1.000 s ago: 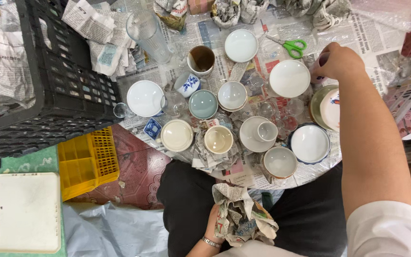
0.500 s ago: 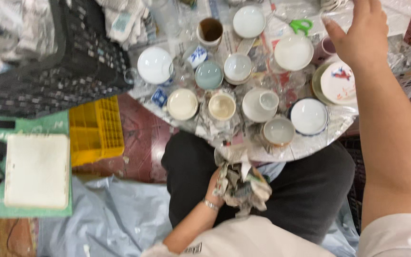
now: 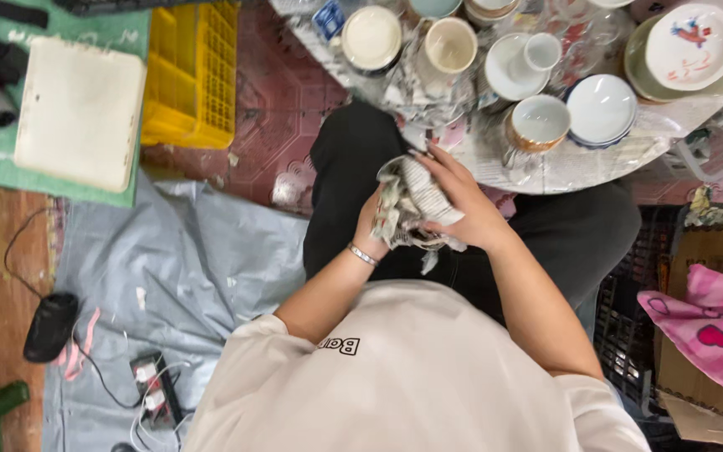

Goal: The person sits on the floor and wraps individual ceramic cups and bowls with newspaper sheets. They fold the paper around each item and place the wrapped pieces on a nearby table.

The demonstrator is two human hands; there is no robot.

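Both hands meet over the lap on a crumpled newspaper bundle [image 3: 416, 205]. The right hand [image 3: 462, 209] lies on top with its fingers [image 3: 433, 163] curled around the paper, and the left hand [image 3: 371, 228] grips it from below — a bracelet [image 3: 362, 254] on that wrist. Just beyond, the round worktop [image 3: 579, 163] is crowded with cups and a stack of white bowls [image 3: 601, 109].
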